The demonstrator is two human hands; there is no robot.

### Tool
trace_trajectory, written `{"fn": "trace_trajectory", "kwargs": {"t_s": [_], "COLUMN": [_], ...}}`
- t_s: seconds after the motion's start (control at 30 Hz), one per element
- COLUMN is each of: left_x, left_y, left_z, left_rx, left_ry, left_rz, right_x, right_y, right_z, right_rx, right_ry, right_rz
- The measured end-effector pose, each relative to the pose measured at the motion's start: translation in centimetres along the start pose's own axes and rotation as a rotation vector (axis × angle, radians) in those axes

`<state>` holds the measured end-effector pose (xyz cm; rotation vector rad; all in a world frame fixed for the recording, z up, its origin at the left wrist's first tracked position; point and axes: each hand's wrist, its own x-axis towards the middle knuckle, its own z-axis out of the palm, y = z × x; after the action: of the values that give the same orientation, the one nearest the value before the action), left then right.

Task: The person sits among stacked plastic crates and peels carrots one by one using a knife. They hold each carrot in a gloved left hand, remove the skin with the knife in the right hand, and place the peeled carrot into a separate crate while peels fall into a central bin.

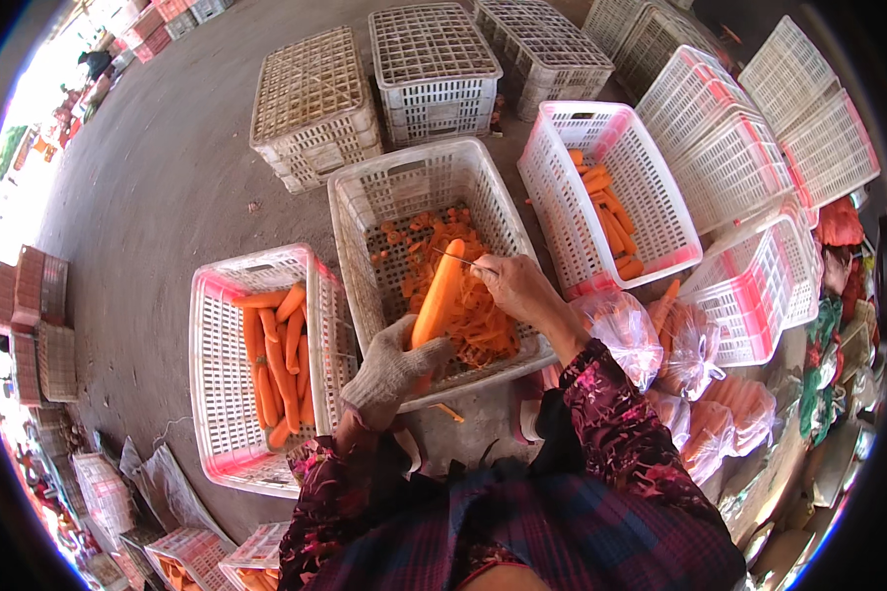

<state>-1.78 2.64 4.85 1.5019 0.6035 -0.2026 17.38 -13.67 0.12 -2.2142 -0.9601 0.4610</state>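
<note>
My left hand [399, 362], in a knitted work glove, is closed around the lower end of a large orange carrot [440, 295], held tilted upward. My bare right hand [516, 289] grips a thin-bladed tool [454, 257], whose blade lies across the carrot near its upper end; its exact kind I cannot tell. Both hands are over a dirty white plastic crate [346, 221] with carrot peelings [480, 325] and small carrot pieces inside. To the left, a white and pink crate [211, 414] contains long carrots [282, 354]. Shorter carrots [613, 221] lie in another crate [669, 185] at the right.
Upturned crates [436, 44] stand on the concrete floor [162, 133] beyond the middle crate. Empty-looking crates [717, 140] lean at the right. Clear plastic bags of carrots [628, 336] sit near my right forearm. More carrot crates [192, 550] stand at the lower left.
</note>
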Motion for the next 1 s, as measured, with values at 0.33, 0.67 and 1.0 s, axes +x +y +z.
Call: {"fn": "trace_trajectory", "kwargs": {"t_s": [0.33, 0.67, 1.0], "left_x": [0.6, 0.7, 1.1], "left_y": [-0.8, -1.0, -0.7], "left_z": [1.0, 2.0, 1.1], "left_rx": [0.569, 0.807, 0.920], "left_ry": [0.474, 0.390, 0.432], "left_rz": [0.371, 0.523, 0.595], "right_x": [-0.2, 0.5, 0.8], "right_y": [2.1, -2.6, -3.2], "right_z": [-1.0, -2.2, -3.3], "right_rx": [0.469, 1.286, 1.067], "right_ry": [0.112, 0.173, 0.147], "right_rz": [0.210, 0.001, 0.015]}}
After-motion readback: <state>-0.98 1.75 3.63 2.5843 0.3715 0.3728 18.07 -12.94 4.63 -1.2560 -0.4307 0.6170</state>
